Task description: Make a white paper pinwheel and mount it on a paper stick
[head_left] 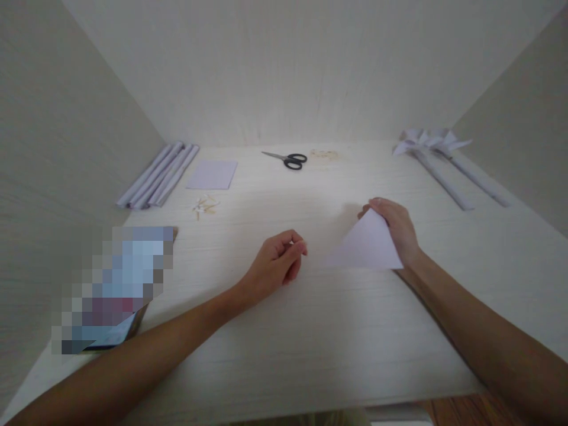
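A folded, triangular sheet of pale lilac paper is held by its top corner in my right hand, thumb and fingers closed on it. One tip of the paper points left, towards my left hand. That hand is closed over the middle of the table, thumb against curled fingers, apart from the paper. Whether anything small sits inside its fingers is hidden.
Several rolled paper tubes and a stack of square paper lie back left, above small sticks. Black-handled scissors and rubber bands lie at the back. Paper pinwheels lie right; a blurred phone left.
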The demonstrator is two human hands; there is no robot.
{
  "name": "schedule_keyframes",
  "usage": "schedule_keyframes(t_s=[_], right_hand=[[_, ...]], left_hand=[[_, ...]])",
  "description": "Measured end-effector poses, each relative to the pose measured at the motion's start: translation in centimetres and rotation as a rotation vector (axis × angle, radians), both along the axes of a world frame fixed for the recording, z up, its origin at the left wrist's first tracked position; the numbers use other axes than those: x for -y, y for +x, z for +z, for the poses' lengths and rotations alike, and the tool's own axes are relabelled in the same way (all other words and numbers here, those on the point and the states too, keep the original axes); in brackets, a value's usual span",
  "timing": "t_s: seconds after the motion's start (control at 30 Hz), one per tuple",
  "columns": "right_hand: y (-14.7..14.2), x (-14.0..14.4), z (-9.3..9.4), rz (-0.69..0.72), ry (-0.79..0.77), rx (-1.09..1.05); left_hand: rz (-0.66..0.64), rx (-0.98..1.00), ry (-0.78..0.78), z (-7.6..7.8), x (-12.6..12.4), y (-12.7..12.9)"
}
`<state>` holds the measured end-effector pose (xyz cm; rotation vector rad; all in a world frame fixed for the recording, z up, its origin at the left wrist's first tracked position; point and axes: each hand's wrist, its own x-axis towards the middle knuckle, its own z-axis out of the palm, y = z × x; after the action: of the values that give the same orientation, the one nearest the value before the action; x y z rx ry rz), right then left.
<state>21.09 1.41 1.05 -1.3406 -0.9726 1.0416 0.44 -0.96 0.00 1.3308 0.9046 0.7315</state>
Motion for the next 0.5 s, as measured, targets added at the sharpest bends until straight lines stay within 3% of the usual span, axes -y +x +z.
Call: schedule_keyframes(t_s=[0.07, 0.17, 0.27, 0.37, 0.5], right_hand=[[-1.5, 0.8, -0.3, 0.13, -0.047, -0.057], [-3.4, 1.8, -0.8, 0.315, 0.013, -0.048], [-3.9, 2.3, -1.2, 0.409, 0.013, 0.017], [-3.5, 2.1, -1.0, 0.36, 0.015, 0.006], [-2.4, 1.2, -0.2, 0.062, -0.012, -0.081]], left_hand=[[-0.001, 0.013, -0.004, -0.1, 0.0, 0.3], [-0.019, -0.029, 0.036, 0.2, 0.1, 0.7], [-0.059, -0.148, 0.109, 0.6, 0.3, 0.7], [-0.068, -0.195, 0.142, 0.8, 0.4, 0.5], [-0.073, -0.194, 0.163, 0.8, 0.4, 0.4]])
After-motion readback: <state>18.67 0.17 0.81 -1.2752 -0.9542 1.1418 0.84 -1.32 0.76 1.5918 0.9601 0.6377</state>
